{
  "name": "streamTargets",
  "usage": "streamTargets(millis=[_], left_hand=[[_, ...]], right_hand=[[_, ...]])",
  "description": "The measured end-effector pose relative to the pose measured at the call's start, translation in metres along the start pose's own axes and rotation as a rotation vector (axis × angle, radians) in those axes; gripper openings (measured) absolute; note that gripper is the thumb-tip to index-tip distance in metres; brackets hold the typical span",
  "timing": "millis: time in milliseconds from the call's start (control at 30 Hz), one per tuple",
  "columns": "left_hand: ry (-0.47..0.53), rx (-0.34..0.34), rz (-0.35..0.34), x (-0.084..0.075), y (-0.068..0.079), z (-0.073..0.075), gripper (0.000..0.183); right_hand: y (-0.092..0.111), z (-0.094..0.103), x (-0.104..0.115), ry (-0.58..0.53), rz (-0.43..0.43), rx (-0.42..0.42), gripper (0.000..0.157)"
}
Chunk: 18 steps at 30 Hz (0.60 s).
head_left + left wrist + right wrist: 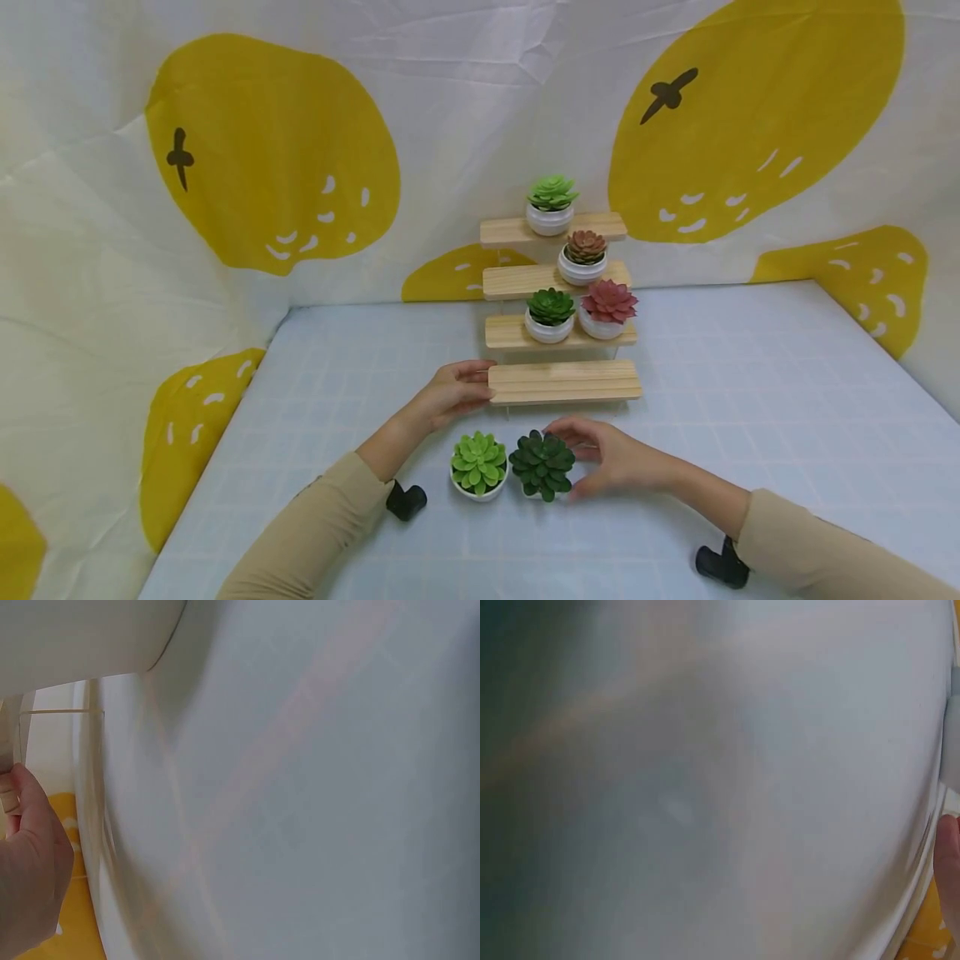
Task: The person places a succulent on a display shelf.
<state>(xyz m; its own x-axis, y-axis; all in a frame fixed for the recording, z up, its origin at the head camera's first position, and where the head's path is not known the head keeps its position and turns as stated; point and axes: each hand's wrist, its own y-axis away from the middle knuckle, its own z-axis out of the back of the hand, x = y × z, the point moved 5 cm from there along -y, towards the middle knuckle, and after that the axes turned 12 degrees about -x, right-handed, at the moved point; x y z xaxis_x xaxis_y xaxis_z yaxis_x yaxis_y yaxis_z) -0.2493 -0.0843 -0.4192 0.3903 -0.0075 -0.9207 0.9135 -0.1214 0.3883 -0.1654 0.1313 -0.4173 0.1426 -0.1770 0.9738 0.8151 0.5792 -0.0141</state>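
A tiered wooden display stand (pixel 564 383) has four plank steps. My left hand (pixel 457 390) pinches the left end of its lowest plank, fingers behind and thumb in front; in the left wrist view the left hand (pixel 34 855) shows at the wood's edge. In front of the stand is a dark green potted succulent (pixel 542 465). My right hand (pixel 611 458) curves loosely around its right side, fingertips close behind the leaves and thumb near the white pot. Left of it stands a light green potted succulent (pixel 479 465), nearly touching.
On the upper planks stand a bright green succulent (pixel 552 200), a brown one (pixel 584 254), a green one (pixel 551 312) and a pink one (pixel 606 307), all in white pots. Behind the pale checked table (pixel 360 367) hangs a lemon-patterned cloth (pixel 465 108).
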Motion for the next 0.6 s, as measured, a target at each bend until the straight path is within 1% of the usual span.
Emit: streamTargets(millis=[133,367,600], left_hand=[[-0.002,-0.005,0.01,0.001,0.0,0.0,0.052],[-0.008,-0.013,0.014,0.001,0.0,0.0,0.052],[-0.019,-0.011,0.001,-0.001,0.0,0.001,0.052]], right_hand=[[-0.001,-0.004,0.0,0.005,0.005,0.01,0.071],[-0.002,-0.011,0.001,-0.017,0.017,0.037,0.071],[-0.004,-0.014,0.004,-0.011,0.016,0.029,0.067]])
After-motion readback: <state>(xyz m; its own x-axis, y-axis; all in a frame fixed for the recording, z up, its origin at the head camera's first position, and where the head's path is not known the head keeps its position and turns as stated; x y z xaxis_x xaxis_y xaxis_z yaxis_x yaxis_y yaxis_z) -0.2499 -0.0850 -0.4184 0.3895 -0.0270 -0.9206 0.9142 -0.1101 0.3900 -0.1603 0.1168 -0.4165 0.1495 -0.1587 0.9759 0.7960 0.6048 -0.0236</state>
